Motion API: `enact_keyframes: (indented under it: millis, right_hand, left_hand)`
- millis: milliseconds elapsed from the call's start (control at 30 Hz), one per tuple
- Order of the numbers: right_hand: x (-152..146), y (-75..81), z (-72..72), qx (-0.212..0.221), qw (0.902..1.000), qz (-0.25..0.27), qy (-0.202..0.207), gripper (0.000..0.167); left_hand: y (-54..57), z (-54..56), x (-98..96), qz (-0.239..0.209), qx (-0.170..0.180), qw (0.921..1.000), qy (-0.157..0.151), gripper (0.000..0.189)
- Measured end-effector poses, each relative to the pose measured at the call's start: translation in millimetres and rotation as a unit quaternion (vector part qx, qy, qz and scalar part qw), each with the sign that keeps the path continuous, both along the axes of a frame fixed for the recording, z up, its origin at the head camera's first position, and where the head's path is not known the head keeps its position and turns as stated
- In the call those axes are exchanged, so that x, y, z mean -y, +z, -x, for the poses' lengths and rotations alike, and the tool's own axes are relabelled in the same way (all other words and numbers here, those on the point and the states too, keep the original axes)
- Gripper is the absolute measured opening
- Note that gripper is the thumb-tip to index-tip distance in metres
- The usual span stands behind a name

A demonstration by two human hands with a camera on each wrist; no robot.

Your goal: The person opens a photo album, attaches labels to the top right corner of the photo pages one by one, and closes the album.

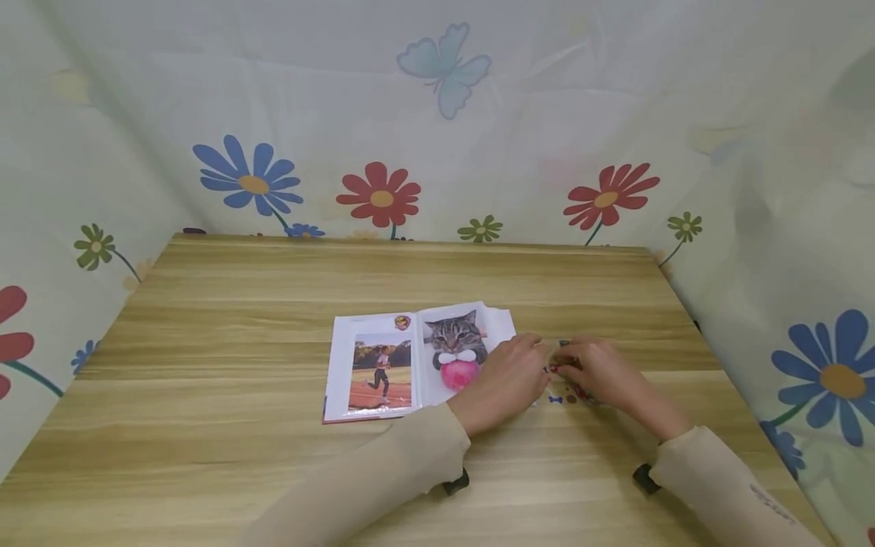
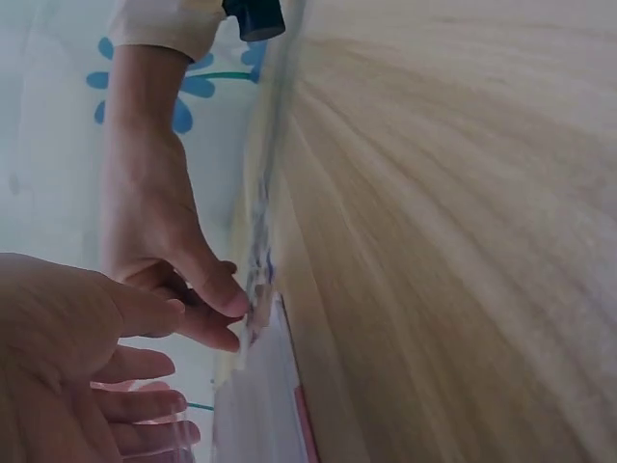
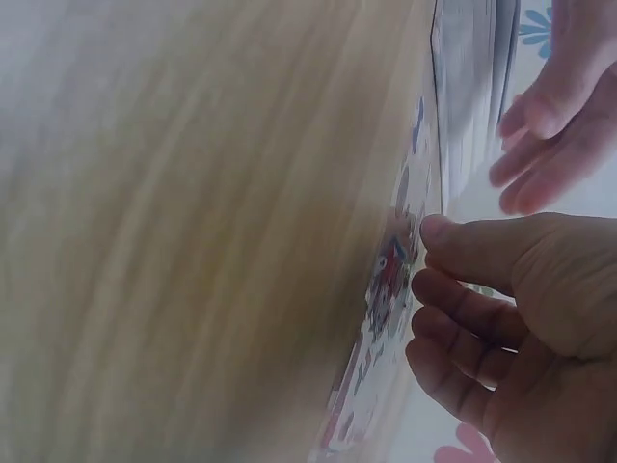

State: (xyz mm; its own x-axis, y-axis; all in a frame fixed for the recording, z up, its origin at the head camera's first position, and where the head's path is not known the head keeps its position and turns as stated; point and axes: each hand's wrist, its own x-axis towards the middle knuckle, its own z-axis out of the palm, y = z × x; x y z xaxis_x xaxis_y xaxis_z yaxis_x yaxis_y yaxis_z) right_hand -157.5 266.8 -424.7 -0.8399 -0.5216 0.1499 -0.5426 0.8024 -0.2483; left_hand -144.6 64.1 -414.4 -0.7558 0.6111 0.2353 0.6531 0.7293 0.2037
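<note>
A photo album [image 1: 379, 327] lies spread on the table, with a running photo [image 1: 380, 376] on its left page and a cat photo [image 1: 454, 353] on its right page. My left hand [image 1: 509, 376] is over the album's right side, its fingers loosely extended in the left wrist view. To the right of the album is a sheet of small colourful stickers [image 3: 390, 280], partly covered by the hands. My right hand [image 1: 604, 372] is at this sheet, thumb and curled forefinger pinching at its edge close to the left fingertips.
The wood-grain table [image 1: 205, 327] stretches around the album. Behind it and at both sides hangs a pale curtain [image 1: 307, 99] printed with flowers. A dark device [image 1: 645, 479] is strapped under the right sleeve, another [image 1: 456, 482] under the left.
</note>
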Motion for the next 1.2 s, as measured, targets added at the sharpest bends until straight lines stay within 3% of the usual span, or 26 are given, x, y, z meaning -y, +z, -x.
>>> enact_keyframes:
  millis: [267,700,900,1200]
  right_hand:
    - [1,-1.1,-0.6,-0.002,1.0000,0.001,0.008,0.010]
    - [7,-4.0,-2.8,0.011,0.9997,0.019,0.015,0.009]
    - [10,-1.8,-3.4,0.000,0.9997,0.019,0.019,0.013]
    - [10,0.0,-0.3,0.026,0.9987,0.043,0.012,0.014]
  left_hand:
    - [-12.0,5.8,-10.3,0.027,0.019,0.9993,0.017,0.025]
    - [-20.1,10.5,-20.0,0.078,0.040,0.9955,0.035,0.024]
    - [-20.4,8.8,-24.1,0.106,0.043,0.9925,0.044,0.026]
    - [-16.3,5.9,-27.1,0.136,0.047,0.9883,0.049,0.032]
